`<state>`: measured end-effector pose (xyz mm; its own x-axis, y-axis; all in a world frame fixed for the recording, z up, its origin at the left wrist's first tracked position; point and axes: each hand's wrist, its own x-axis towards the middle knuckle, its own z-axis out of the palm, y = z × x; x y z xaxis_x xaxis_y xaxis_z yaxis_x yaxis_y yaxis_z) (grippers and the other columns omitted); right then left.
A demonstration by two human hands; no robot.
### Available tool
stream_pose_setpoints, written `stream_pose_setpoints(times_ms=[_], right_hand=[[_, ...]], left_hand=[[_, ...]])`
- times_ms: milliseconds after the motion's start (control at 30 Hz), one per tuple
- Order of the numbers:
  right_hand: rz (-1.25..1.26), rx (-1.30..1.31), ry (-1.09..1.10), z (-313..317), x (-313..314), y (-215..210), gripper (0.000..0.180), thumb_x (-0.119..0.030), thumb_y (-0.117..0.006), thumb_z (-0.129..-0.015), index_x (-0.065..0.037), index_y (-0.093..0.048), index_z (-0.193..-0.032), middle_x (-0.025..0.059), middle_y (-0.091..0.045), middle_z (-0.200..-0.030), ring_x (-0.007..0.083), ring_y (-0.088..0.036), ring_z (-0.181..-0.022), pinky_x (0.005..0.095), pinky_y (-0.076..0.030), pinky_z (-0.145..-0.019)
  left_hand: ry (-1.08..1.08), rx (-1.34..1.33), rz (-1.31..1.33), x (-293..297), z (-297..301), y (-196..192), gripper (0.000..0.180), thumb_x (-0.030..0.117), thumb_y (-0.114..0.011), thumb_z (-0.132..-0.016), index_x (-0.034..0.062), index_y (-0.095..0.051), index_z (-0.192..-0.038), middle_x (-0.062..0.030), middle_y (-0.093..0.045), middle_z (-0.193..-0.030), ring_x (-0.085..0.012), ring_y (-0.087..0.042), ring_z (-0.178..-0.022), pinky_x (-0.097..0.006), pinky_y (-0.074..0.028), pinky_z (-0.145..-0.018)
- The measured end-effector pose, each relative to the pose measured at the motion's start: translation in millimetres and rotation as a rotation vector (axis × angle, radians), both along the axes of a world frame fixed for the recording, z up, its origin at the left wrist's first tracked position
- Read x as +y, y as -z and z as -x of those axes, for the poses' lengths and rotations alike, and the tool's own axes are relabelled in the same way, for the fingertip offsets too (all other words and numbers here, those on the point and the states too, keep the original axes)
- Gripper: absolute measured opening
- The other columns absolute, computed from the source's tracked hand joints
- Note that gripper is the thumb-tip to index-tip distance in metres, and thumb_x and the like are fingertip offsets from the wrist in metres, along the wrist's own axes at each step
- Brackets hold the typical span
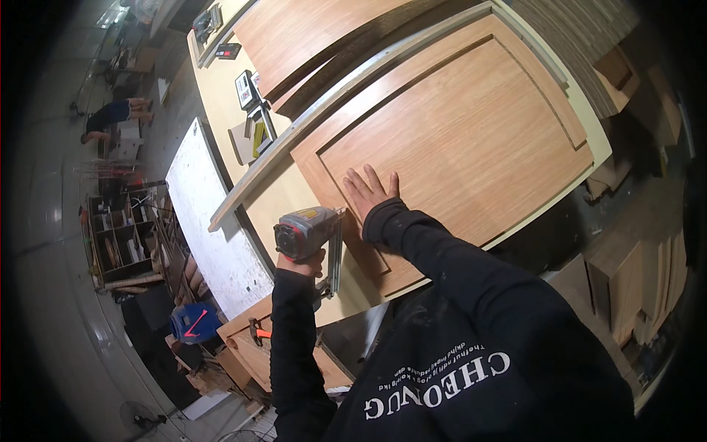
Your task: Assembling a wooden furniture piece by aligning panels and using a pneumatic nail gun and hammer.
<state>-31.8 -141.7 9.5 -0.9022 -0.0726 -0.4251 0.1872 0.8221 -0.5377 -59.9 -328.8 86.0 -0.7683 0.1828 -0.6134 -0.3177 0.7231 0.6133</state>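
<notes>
A wood-grain panel (456,132) with a recessed groove around its middle lies flat on the bench in front of me. My left hand (303,265) is closed around the handle of a grey and red nail gun (308,230). The gun's nose reaches the panel's left edge strip; whether it touches cannot be made out. On the same panel, just right of the nose, my right hand (370,193) lies flat with fingers spread, holding nothing. A long wooden strip (294,140) runs along the panel's far side.
Beyond the strip lies another panel (294,40), with small boxes (245,90) and a second power tool (208,22) beside it. A white board (213,214) stands at left. An orange-handled hammer (259,333) rests lower left. Stacked boards (622,276) fill the right. A person (118,118) bends over far left.
</notes>
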Motion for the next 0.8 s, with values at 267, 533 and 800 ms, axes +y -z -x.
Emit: stream_pose_setpoints(times_ms=[267,533,800], right_hand=[[-0.031,0.034,-0.005,0.7,-1.8,6.4,0.1,-0.034,-0.072,-0.062,-0.013,-0.012,-0.139,0.002,-0.004,-0.146,0.0281,0.004,-0.134,0.0631,-0.005,-0.099],[-0.033,0.072,0.011,-0.1,-4.1,13.3,0.1,-0.033,-0.072,-0.061,-0.014,-0.012,-0.139,0.0017,-0.004,-0.146,0.028,0.005,-0.134,0.0639,-0.005,-0.098],[-0.005,0.026,-0.025,-3.1,0.8,-3.6,0.1,-0.042,-0.069,-0.064,-0.011,-0.01,-0.139,0.0039,-0.002,-0.146,0.0289,0.006,-0.134,0.0624,-0.004,-0.1]], left_hand=[[0.016,0.01,0.033,8.0,-2.2,-4.6,0.032,0.003,-0.059,-0.073,0.0037,-0.053,-0.104,-0.0026,-0.052,-0.059,-0.0116,-0.051,-0.046,-0.026,-0.045,-0.039],[0.145,0.072,0.113,5.8,-0.6,2.0,0.031,0.006,-0.059,-0.073,0.0052,-0.055,-0.104,-0.0025,-0.054,-0.06,-0.0105,-0.051,-0.046,-0.025,-0.044,-0.039],[-0.103,0.051,-0.094,-19.1,-8.0,-2.8,0.03,0.001,-0.06,-0.071,0.0038,-0.054,-0.101,-0.003,-0.054,-0.061,-0.0128,-0.052,-0.043,-0.026,-0.044,-0.036]])
